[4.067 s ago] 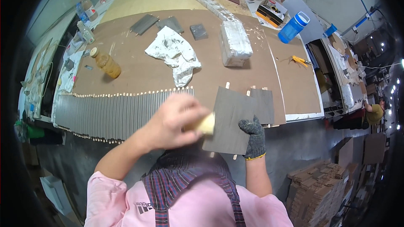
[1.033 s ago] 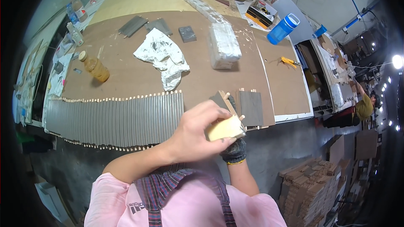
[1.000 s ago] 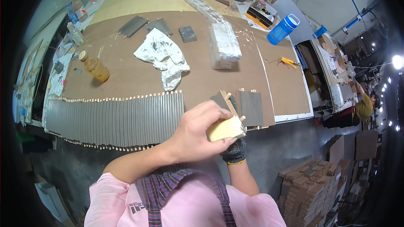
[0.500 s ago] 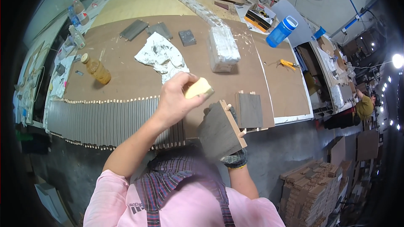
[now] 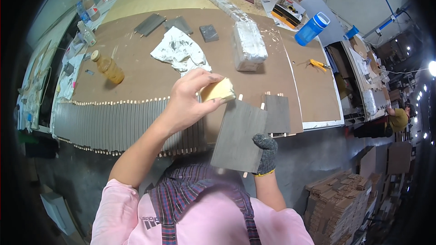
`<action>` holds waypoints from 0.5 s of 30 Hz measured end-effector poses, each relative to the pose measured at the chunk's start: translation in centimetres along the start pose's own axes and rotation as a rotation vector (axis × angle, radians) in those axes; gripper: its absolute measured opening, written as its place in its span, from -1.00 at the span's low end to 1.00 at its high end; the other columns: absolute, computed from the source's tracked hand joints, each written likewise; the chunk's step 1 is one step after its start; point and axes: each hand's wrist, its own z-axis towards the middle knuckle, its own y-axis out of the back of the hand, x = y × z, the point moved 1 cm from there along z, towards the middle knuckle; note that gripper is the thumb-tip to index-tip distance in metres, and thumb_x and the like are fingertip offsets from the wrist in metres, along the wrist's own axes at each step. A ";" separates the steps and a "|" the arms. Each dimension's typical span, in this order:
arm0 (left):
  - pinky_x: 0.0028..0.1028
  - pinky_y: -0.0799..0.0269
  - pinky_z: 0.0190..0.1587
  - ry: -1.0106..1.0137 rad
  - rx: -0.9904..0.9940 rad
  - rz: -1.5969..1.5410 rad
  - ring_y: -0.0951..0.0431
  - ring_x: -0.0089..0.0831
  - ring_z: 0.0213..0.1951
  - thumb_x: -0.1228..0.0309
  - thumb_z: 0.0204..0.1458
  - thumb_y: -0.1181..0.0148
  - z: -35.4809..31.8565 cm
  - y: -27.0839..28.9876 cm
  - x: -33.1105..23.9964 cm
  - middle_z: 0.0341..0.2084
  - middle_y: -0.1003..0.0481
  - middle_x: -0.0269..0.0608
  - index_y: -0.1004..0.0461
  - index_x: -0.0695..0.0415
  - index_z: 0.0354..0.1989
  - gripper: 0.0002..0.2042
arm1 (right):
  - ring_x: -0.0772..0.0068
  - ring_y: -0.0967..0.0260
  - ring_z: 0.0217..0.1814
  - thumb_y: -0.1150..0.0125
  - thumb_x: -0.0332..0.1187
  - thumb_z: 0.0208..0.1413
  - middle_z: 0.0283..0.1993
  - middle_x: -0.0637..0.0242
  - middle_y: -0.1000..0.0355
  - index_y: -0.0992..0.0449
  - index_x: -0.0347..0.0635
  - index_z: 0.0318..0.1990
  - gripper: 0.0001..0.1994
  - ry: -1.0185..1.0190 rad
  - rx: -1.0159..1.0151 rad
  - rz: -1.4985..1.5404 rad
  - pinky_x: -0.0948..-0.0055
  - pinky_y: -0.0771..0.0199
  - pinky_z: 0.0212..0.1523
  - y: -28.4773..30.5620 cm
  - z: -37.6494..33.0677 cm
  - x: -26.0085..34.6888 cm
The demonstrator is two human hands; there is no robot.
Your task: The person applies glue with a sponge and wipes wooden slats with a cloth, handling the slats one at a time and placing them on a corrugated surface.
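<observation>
My bare left hand [image 5: 184, 102] pinches a pale yellow sponge block [image 5: 220, 89] between thumb and fingers. The sponge is at the upper left corner of a grey wood-grain panel [image 5: 240, 137]; whether they touch I cannot tell. Light wooden dowels stick out of the panel's ends. In a dark knitted glove, my right hand [image 5: 267, 155] grips the panel by its right edge, thumb over the broad face. Behind it, a similar doweled panel [image 5: 278, 113] lies at the table's front edge. A long row of panels [image 5: 109, 124] stands on edge along the front left.
Beyond my left hand lies a crumpled white cloth [image 5: 179, 52]. A plastic-wrapped block [image 5: 250, 47], a small dark block [image 5: 209, 33] and an amber bottle [image 5: 109, 69] stand on the table. To the right are a yellow air gun [image 5: 318, 65] and a blue bottle [image 5: 311, 30]. Stacked boards [image 5: 338, 208] stand lower right.
The panel in my right hand has turned from a tilted position with one edge showing to its broad face upward. My left hand still holds the sponge, now by the panel's upper corner.
</observation>
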 end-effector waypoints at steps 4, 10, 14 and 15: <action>-0.38 -0.43 -0.02 -0.087 0.023 0.044 -0.52 -0.27 -0.13 0.48 -0.15 -0.36 0.4 -0.2 0.8 -0.21 -0.52 -0.12 -0.56 0.26 -0.06 -0.61 | -0.12 -0.28 0.33 -0.38 -0.38 -0.09 0.35 -0.04 -0.21 -0.12 -0.22 0.40 -0.16 -0.022 -0.009 0.006 -0.16 -0.38 0.27 0.5 -0.1 0.3; -0.32 -0.47 -0.13 -0.176 0.202 0.122 -0.52 -0.21 -0.22 0.42 -0.26 -0.39 -4.6 0.0 -0.8 -0.28 -0.52 -0.14 -0.60 0.20 -0.10 -0.57 | -0.21 -0.35 0.25 -0.24 -0.52 -0.24 0.24 -0.14 -0.33 -0.17 -0.33 0.36 -0.16 0.100 -0.152 -0.033 -0.16 -0.43 0.23 2.6 -0.2 1.8; -0.33 -0.47 -0.17 -0.236 0.342 0.044 -0.53 -0.25 -0.23 0.44 -0.29 -0.40 -5.4 0.7 -1.4 -0.32 -0.53 -0.18 -0.62 0.18 -0.10 -0.55 | -0.17 -0.39 0.22 -0.21 -0.54 -0.24 0.20 -0.12 -0.35 -0.16 -0.33 0.37 -0.16 0.187 -0.273 -0.225 -0.10 -0.47 0.20 4.0 0.1 2.9; -0.32 -0.47 -0.16 -0.173 0.299 0.068 -0.53 -0.23 -0.22 0.44 -0.29 -0.40 -4.8 0.6 -1.1 -0.31 -0.52 -0.16 -0.61 0.19 -0.09 -0.56 | -0.16 -0.39 0.21 -0.21 -0.54 -0.24 0.20 -0.11 -0.35 -0.15 -0.32 0.37 -0.16 0.186 -0.354 -0.272 -0.09 -0.48 0.20 4.1 0.2 2.9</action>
